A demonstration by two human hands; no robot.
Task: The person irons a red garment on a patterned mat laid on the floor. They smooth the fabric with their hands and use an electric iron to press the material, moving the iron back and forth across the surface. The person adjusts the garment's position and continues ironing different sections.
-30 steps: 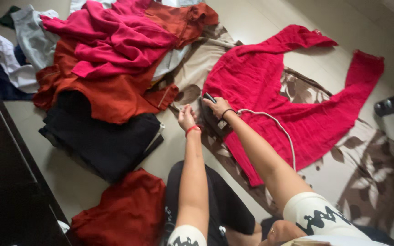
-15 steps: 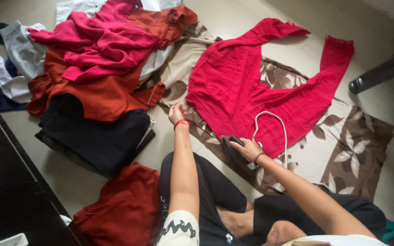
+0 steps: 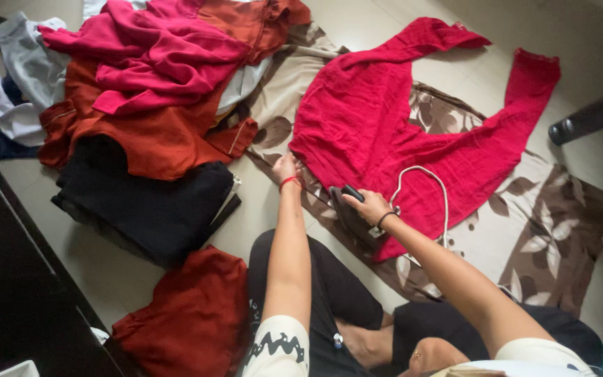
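A red long-sleeved garment [image 3: 385, 119] lies spread flat on a brown floral cloth [image 3: 560, 230] on the floor. My right hand [image 3: 368, 206] grips the handle of a dark clothes iron [image 3: 347, 209] that rests on the garment's lower hem. A white cord [image 3: 423, 178] loops from the iron across the red fabric. My left hand [image 3: 287, 167] holds the hem's left corner against the cloth; a red band circles that wrist.
A heap of pink, rust-orange and black clothes [image 3: 148, 105] lies at the left, with white and grey pieces [image 3: 15, 77] beyond. A folded rust-red garment [image 3: 190, 314] sits by my knee. Dark furniture [image 3: 8, 279] borders the left; a dark leg [image 3: 587, 119] stands at right.
My right hand slid the iron from the garment's left edge down along the hem toward me. My left hand stayed near the hem's corner. The camera view shifted slightly.
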